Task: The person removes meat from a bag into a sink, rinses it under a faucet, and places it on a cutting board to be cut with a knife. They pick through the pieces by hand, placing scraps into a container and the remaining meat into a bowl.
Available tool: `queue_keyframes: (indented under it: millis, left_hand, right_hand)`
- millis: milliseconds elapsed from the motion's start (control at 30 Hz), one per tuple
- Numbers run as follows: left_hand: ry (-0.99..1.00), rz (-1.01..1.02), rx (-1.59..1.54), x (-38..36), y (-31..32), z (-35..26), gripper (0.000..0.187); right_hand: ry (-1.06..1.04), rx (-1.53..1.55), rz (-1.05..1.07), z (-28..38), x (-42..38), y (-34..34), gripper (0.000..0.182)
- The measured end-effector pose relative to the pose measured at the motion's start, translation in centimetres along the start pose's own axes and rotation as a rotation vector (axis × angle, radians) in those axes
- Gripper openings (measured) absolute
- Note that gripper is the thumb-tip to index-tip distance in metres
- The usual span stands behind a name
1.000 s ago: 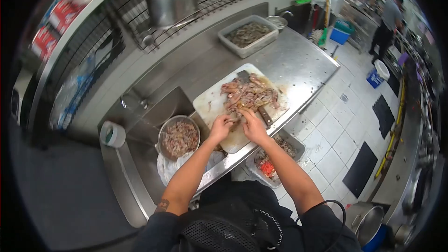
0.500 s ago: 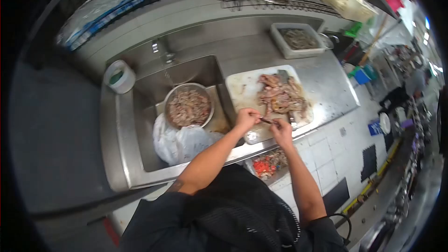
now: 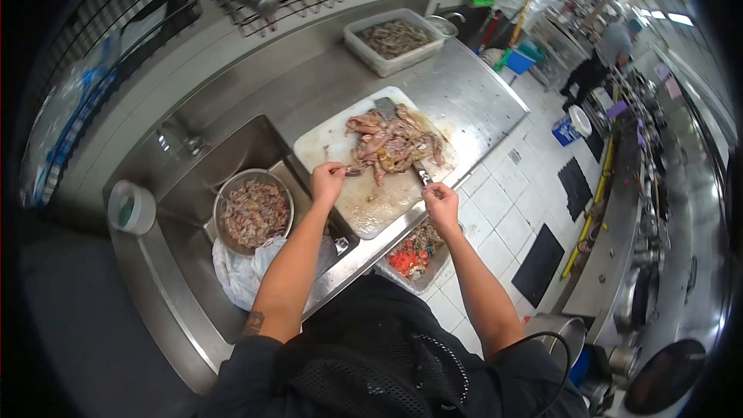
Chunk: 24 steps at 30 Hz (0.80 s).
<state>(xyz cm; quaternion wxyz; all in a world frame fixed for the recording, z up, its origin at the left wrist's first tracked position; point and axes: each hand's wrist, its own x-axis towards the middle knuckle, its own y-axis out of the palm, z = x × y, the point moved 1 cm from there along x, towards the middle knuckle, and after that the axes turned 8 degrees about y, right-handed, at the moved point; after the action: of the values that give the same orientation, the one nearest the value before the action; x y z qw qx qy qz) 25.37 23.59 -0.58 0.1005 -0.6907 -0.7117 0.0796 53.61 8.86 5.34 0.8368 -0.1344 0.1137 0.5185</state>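
A heap of raw, pinkish-brown flesh pieces (image 3: 395, 143) lies on the white cutting board (image 3: 321, 143). My left hand (image 3: 329, 179) is at the board's left side, thumb and fingers pinched on a small dark raw piece (image 3: 353, 172) beside the heap. At the front right, my right hand (image 3: 441, 203) is closed, its fingertips right by the dark handle (image 3: 422, 173) that sticks out from under the heap. What those fingers hold is hidden. A flat grey blade-like end (image 3: 385, 106) shows at the heap's far side.
In the sink (image 3: 259, 135) stands a metal bowl (image 3: 255, 213) of cut pieces, beside a white plastic bag (image 3: 236, 272). A tub (image 3: 395, 40) of greyish pieces stands behind the board. Below the counter edge is a scrap bin (image 3: 418, 259). A person (image 3: 611, 50) stands far right.
My hands were close together at a dark strip over the board's front; now they are apart, left hand left of the heap, right hand by the handle. The view has turned right.
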Motion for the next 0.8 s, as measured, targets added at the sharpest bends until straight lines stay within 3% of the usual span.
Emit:
queue_keyframes:
  millis: [33, 100, 167, 267, 300, 333, 400, 467, 567, 600, 667, 700, 733, 767, 800]
  left_hand:
    - [0.168, -0.012, 0.226, -0.4, 0.1, -0.6, 0.020]
    - [0.212, 0.028, 0.286, -2.0, 0.1, -2.6, 0.035]
    - [0.401, -0.203, 0.654, -5.1, 1.1, -7.0, 0.050]
    - [0.593, -0.133, 0.627, -8.0, 5.0, -11.5, 0.058]
    - [0.634, 0.065, 0.352, -8.3, 7.4, -11.4, 0.060]
    - [0.659, 0.257, 0.079, -8.7, 9.5, -12.3, 0.061]
    - [0.454, 0.582, -0.178, -10.9, 13.7, -15.4, 0.057]
    - [0.684, 0.721, -0.128, -12.4, 16.6, -18.9, 0.054]
    - [0.733, 0.860, -0.129, -14.3, 19.9, -20.5, 0.043]
    - [0.740, 0.889, -0.117, -14.6, 20.5, -20.7, 0.043]
    - [0.518, 0.961, 0.003, -15.0, 21.6, -20.6, 0.030]
    - [0.621, 0.842, -0.007, -15.1, 22.7, -19.2, 0.020]
    - [0.627, 0.871, 0.007, -15.5, 23.5, -18.8, 0.020]
    - [0.477, 0.857, -0.029, -15.8, 24.1, -18.1, 0.019]
    - [0.325, 0.830, -0.062, -16.0, 24.4, -17.8, 0.018]
  right_hand:
    - [0.080, 0.055, -0.002, 0.4, -0.7, -1.7, 0.022]
    - [0.058, 0.078, -0.022, 1.3, -2.2, -4.9, 0.026]
    - [0.075, 0.077, 0.012, 2.6, -4.0, -8.0, 0.039]
    - [-0.012, -0.045, -0.028, 4.1, -5.8, -11.2, 0.047]
    - [-0.093, -0.158, -0.026, 3.3, -5.5, -12.4, 0.060]
    - [-0.096, -0.150, -0.036, 3.2, -5.7, -12.9, 0.060]
    - [-0.227, -0.225, -0.069, 3.0, -6.0, -13.6, 0.072]
    - [-0.266, -0.260, -0.078, 3.6, -6.9, -13.7, 0.075]
    - [-0.318, -0.267, -0.091, 2.9, -6.5, -14.2, 0.080]
    - [-0.316, -0.245, -0.086, 2.1, -6.7, -14.5, 0.081]
    - [-0.288, -0.186, -0.101, 1.4, -6.7, -15.5, 0.082]
    - [-0.273, -0.144, -0.085, 1.0, -6.6, -16.0, 0.083]
    - [-0.259, -0.104, -0.067, 0.9, -6.7, -16.4, 0.083]
    - [-0.253, -0.081, -0.084, 0.6, -7.0, -16.7, 0.083]
    - [-0.226, -0.050, -0.173, 0.7, -7.4, -17.1, 0.070]
